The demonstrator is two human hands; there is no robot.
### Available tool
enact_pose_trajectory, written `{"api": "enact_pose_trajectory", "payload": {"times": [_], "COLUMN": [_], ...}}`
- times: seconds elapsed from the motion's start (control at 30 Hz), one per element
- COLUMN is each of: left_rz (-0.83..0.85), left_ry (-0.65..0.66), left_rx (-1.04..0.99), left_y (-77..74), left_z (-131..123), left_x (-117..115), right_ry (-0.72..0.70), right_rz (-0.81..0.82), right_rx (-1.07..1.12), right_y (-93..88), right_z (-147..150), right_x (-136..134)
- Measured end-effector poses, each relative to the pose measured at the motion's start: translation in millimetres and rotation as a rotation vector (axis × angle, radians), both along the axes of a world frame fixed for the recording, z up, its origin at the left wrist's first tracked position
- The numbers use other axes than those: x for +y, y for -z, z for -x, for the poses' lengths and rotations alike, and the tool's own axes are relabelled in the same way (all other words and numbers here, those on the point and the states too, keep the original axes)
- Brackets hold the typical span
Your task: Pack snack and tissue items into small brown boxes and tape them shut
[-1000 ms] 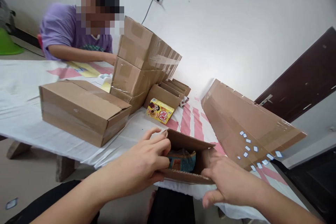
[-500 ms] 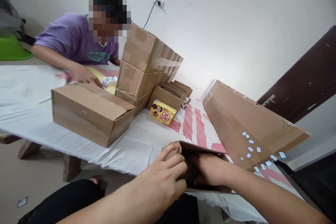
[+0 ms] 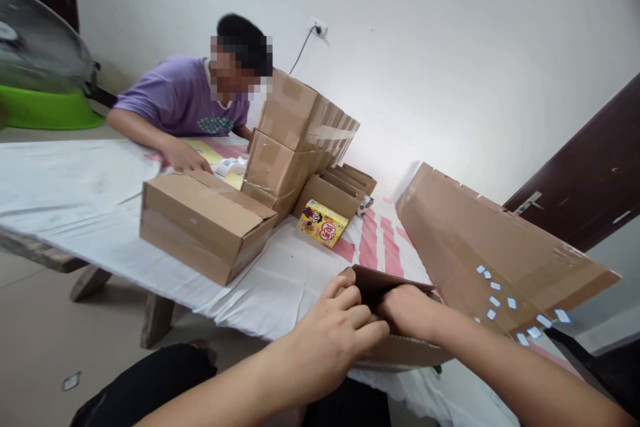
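Observation:
An open cardboard box rests at the near edge of the cloth-covered table, right in front of me. My left hand is closed on the box's left side, its fingers curled over the rim. Inside the box is my right hand, reaching in from the right. The walls hide its fingers, so I cannot see whether it holds anything. Beyond the box, a yellow printed carton leans against open cardboard boxes standing in a row.
A closed cardboard box lies to the left. Taped boxes are stacked behind it. A person in a purple shirt sits across the table. On the right stands a large cardboard sheet with small white-and-blue labels.
The view has swung slightly left and up, so everything sits further right. The near box now leans so that its front wall shows. My right hand remains inside it.

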State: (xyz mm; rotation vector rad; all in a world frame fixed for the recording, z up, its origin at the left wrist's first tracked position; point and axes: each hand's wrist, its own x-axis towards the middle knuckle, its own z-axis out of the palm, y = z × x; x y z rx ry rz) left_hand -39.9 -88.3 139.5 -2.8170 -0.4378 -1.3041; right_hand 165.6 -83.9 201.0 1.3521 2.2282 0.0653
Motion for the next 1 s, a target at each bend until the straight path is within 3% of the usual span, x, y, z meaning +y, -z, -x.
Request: {"api": "enact_pose_trajectory", "payload": {"times": [0.13, 0.23, 0.37, 0.47, 0.53, 0.63, 0.77, 0.87, 1.0], "left_rz": [0.022, 0.030, 0.064, 0.027, -0.013, -0.040, 0.001, 0.139, 0.712], "left_ry": [-0.029, -0.068, -0.166, -0.276, -0.341, -0.501, -0.680, -0.510, 0.041], "left_rx": [0.014, 0.009, -0.016, -0.061, -0.103, -0.242, -0.442, -0.567, -0.732], "left_y": [-2.0, -2.7, -3.0, 3.6, 13.8, 33.6, 53.1, 58.9, 62.4], "left_z": [9, 16, 30, 44, 50, 51, 28, 1, -26], "left_x": [12, 28, 56, 84, 105, 130, 133, 117, 102], "right_ry": [-0.060, -0.077, 0.052, 0.218, 0.232, 0.169, 0.110, 0.085, 0.034], "right_rz": [-0.176, -0.426, -0.830, -1.014, -1.031, -0.934, -0.776, -0.689, -0.595], "right_rx": [0.084, 0.289, 0.673, 0.809, 0.820, 0.811, 0.767, 0.715, 0.587], "right_y": [-42.6, -64.4, -68.9, -62.9, -57.8, -47.0, -25.4, -10.7, -1.6], "right_z": [0, -19, -55, -73, -77, -74, -65, -60, -47], "right_x": [-4, -3, 0, 0, -2, -3, 1, 8, 19]}}
